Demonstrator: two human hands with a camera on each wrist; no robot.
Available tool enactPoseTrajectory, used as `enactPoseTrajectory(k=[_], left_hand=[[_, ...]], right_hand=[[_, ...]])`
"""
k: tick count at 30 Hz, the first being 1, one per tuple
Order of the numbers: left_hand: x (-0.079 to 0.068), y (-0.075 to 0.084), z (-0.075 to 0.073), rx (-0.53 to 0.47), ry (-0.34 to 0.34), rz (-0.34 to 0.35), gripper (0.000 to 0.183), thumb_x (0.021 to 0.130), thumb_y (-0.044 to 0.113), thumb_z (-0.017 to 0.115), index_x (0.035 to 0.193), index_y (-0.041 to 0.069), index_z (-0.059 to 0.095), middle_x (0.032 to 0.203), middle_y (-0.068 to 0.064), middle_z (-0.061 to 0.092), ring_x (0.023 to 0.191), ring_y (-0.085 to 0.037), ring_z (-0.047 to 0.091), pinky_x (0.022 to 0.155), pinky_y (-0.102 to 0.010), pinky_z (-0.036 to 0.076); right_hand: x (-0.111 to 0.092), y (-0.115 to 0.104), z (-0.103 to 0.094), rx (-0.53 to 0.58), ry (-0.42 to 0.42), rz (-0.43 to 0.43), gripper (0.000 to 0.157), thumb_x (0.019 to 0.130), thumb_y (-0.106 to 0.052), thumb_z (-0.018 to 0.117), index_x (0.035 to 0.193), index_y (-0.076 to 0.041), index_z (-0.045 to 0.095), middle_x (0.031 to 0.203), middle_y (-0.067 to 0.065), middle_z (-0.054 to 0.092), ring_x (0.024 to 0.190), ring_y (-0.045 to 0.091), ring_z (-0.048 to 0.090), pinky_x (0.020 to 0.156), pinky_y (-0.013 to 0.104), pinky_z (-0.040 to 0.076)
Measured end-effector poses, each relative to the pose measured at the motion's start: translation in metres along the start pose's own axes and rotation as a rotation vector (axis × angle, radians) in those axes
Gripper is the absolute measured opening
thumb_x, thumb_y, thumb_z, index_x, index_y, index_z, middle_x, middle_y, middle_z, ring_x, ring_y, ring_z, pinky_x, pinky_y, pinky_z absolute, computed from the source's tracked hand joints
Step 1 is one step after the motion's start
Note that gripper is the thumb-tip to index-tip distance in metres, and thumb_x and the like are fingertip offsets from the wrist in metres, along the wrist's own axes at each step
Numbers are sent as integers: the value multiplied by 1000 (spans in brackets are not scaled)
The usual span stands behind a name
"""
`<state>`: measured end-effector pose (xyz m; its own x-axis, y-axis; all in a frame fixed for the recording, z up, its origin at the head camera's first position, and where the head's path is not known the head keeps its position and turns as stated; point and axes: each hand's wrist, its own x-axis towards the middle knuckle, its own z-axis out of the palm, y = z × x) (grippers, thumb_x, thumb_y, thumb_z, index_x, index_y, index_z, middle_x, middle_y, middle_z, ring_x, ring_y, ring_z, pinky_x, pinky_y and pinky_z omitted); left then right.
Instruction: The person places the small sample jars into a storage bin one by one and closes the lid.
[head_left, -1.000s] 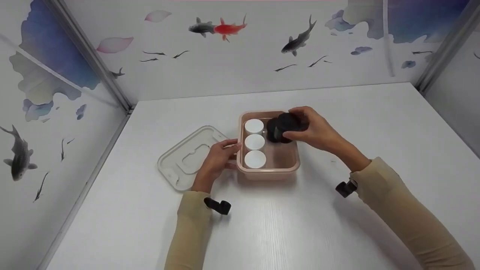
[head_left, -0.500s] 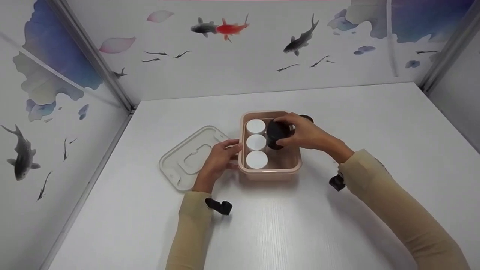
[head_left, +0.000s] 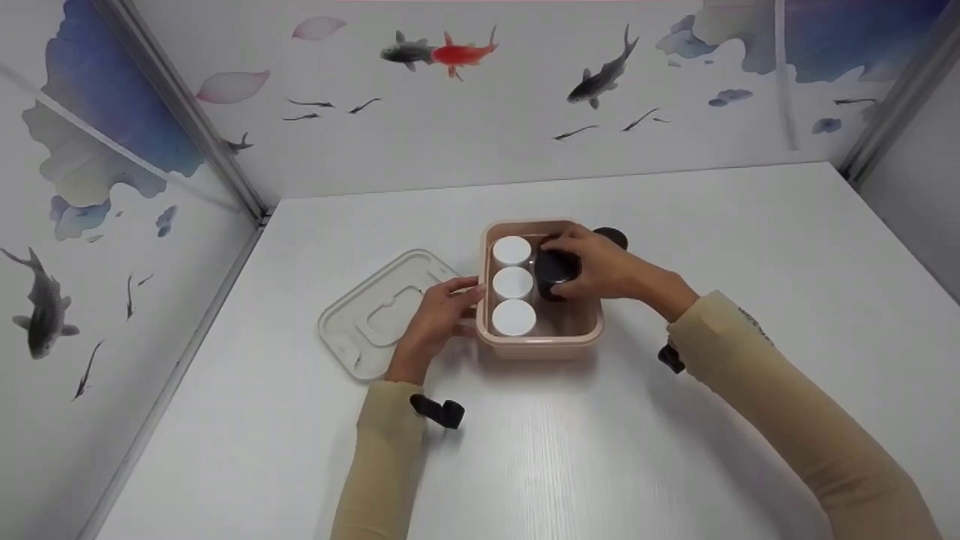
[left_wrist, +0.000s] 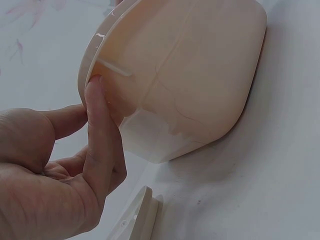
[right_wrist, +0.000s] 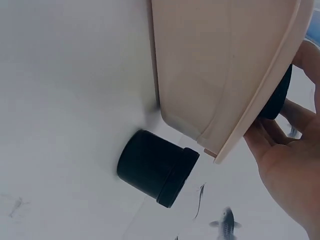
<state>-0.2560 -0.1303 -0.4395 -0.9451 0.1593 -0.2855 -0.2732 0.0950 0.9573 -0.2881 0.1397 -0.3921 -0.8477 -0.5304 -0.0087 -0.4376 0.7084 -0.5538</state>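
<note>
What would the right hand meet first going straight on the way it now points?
Past the black jar it holds, the right hand would probably meet the row of white jars; depth is unclear.

Box point(head_left: 540, 350) before me on the desk point(head_left: 555, 465), lid point(head_left: 367, 319) left, three jars point(head_left: 513, 283) inside, another jar point(head_left: 555, 268) at their right

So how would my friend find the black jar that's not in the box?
On the white table, find the pink box with three white tops in a row. Just beside its far right corner, partly hidden behind the right hand, stands a black jar. Unlike the held jar, it's outside the box, with no hand holding it.
</note>
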Motion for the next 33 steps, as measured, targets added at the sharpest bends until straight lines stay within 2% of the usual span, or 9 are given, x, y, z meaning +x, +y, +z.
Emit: enactPoseTrajectory(k=[8, 18, 26, 30, 33], left_hand=[[0, -1, 0, 18, 0, 0, 46, 100, 28, 63, 141, 9, 55, 126, -14, 69, 96, -19, 72, 67, -29, 60], [2, -1, 0, 21, 8, -14, 47, 99, 29, 64, 141, 9, 55, 126, -14, 69, 97, -19, 72, 67, -29, 60], [2, -2, 1, 15, 12, 2, 44, 100, 27, 63, 140, 9, 57, 124, -15, 70, 92, -18, 72, 65, -28, 60], [1, -1, 1, 26, 19, 0, 44, 100, 27, 63, 140, 10, 56, 125, -15, 69, 94, -18, 72, 66, -28, 60], [1, 1, 2, 24, 21, -3, 44, 100, 28, 63, 140, 10, 57, 124, -15, 69, 94, -19, 72, 65, -28, 60]], right_hand=[[4, 0, 9, -98, -19, 18, 71, 84, -27, 82, 143, -2, 52, 137, 18, 45, 124, 32, 52, 109, 49, 46], [1, -3, 12, -267, -57, -27, 70, 86, -26, 81, 145, -2, 52, 138, 20, 49, 120, 33, 56, 104, 48, 51], [-1, 1, 9, -263, -23, -105, 70, 82, -21, 84, 141, 2, 54, 138, 23, 50, 128, 37, 54, 109, 50, 47], [-6, 5, 5, -218, 12, -131, 65, 86, -25, 80, 140, 1, 56, 137, 21, 52, 126, 35, 55, 107, 49, 47], [-10, 10, -1, -180, 68, -146, 59, 90, -29, 75, 139, -1, 58, 136, 20, 52, 124, 34, 56, 106, 51, 48]])
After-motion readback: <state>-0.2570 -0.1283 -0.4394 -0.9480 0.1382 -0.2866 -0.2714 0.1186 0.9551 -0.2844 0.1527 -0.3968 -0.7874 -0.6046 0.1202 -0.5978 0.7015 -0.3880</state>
